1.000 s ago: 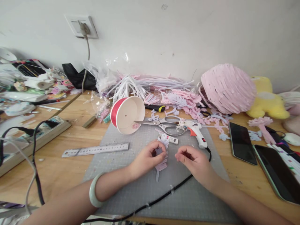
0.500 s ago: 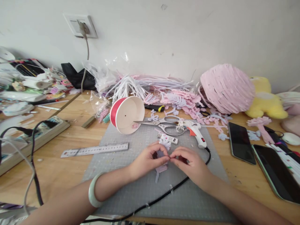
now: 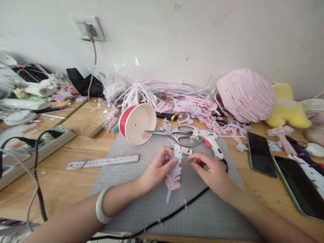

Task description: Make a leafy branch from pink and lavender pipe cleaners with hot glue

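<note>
My left hand [image 3: 162,165] is closed on a leaf-shaped piece of fuzzy pipe cleaner [image 3: 174,179], lavender at the top and pink lower down, with a short stem pointing toward me. Its thumb lies across the piece. Just to the right, my right hand [image 3: 209,170] hovers with fingers curled and slightly apart, nothing visible in them, not touching the piece. Beyond both hands lie a white lighter-like item [image 3: 186,150], silver scissors [image 3: 174,135] and a white hot glue gun [image 3: 214,145] with an orange trigger. All are on the grey cutting mat [image 3: 121,202].
The glue gun's black cord [image 3: 174,211] crosses the mat. A steel ruler [image 3: 103,162] lies left; a white bowl-like spool [image 3: 141,123] stands behind it. Two phones [image 3: 260,153] are at right. Pink and lavender pipe cleaner pieces [image 3: 194,108] and a pink woven dome [image 3: 245,96] line the back.
My right hand has let go and moved right, away from my left fingertips. My left hand has shifted slightly left, and more of the leaf-shaped piece shows.
</note>
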`<state>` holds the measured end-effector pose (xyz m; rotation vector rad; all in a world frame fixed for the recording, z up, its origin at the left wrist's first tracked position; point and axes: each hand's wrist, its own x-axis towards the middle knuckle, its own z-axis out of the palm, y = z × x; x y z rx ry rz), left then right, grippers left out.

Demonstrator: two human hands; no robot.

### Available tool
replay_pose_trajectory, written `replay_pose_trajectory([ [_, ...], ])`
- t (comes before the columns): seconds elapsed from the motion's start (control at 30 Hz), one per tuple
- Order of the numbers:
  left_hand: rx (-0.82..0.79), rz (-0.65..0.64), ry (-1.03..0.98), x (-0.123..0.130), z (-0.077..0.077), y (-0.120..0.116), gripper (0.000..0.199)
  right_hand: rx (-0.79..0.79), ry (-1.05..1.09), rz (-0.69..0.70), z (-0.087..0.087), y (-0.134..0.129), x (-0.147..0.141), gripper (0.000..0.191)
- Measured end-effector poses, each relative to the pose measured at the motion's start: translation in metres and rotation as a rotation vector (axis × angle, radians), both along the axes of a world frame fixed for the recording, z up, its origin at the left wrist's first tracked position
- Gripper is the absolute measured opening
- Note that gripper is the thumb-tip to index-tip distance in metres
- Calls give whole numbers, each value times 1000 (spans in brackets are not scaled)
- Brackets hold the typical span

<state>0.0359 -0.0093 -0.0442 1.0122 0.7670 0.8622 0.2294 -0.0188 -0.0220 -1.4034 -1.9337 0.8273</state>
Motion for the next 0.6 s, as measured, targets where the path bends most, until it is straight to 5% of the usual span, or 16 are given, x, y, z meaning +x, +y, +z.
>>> replay_pose_trajectory([
  [0.23,-76,-65,-32,3,7,-3,44,-126,205,-12,5,-5,-4,16],
  [0.6,-184,-189,51,2,10,-3,48,-251,262,152,4,-3,-3,22],
])
